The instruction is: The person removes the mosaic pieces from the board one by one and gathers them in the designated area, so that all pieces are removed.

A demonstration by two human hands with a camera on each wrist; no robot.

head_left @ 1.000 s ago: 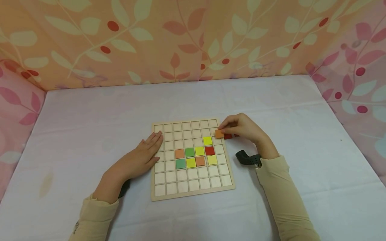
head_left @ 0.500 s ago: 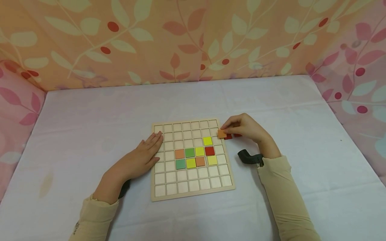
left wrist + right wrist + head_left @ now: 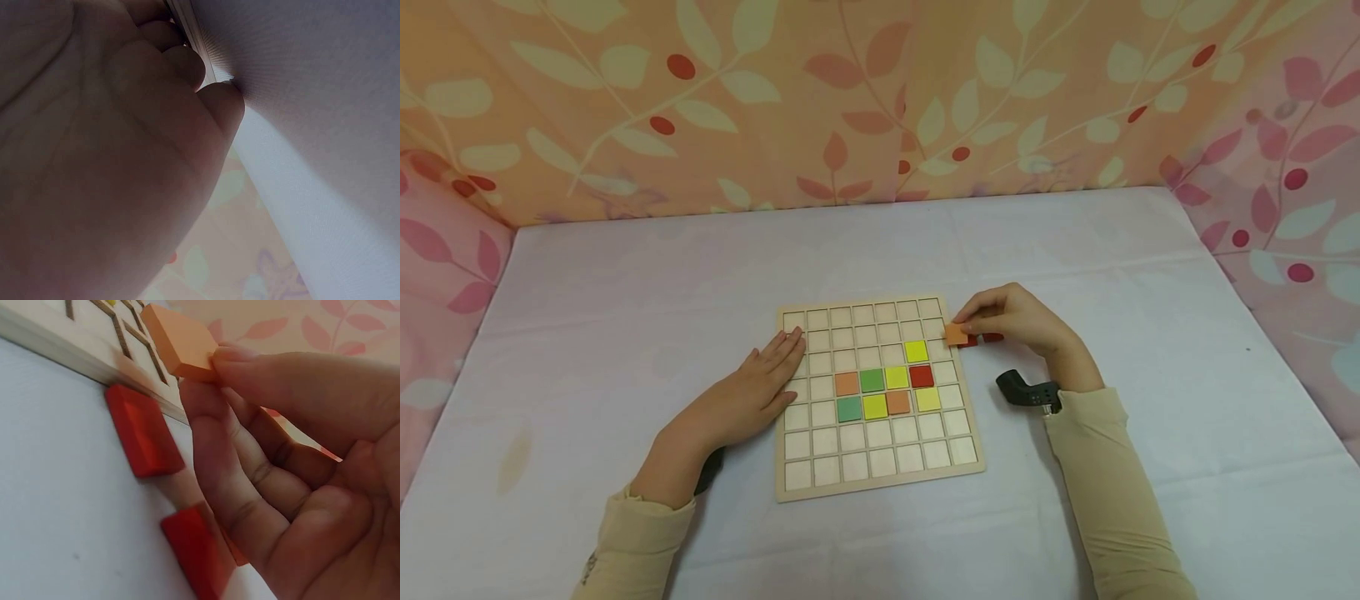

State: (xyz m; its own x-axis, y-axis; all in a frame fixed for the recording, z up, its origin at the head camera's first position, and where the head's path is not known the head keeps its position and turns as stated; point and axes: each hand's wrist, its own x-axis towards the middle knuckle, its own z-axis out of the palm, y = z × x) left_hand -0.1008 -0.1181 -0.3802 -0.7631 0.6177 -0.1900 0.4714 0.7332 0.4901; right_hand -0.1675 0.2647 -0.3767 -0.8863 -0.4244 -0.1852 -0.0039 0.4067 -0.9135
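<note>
A wooden grid board lies on the white cloth, with yellow, green, red and orange square tiles in some of its middle cells. My left hand rests flat on the board's left edge with straight fingers. Over the board's right edge, my right hand pinches an orange square tile between thumb and index finger. Beneath it, two red tiles lie on the cloth beside the board. Part of another orange piece shows behind the fingers; the rest is hidden.
Black curved devices are worn at the wrists, the right one hanging beside the board. White cloth covers the table. A leaf-patterned curtain closes the back and sides.
My right hand has drawn slightly to the right with the orange tile, from over the board to its right edge. The left hand stays in place.
</note>
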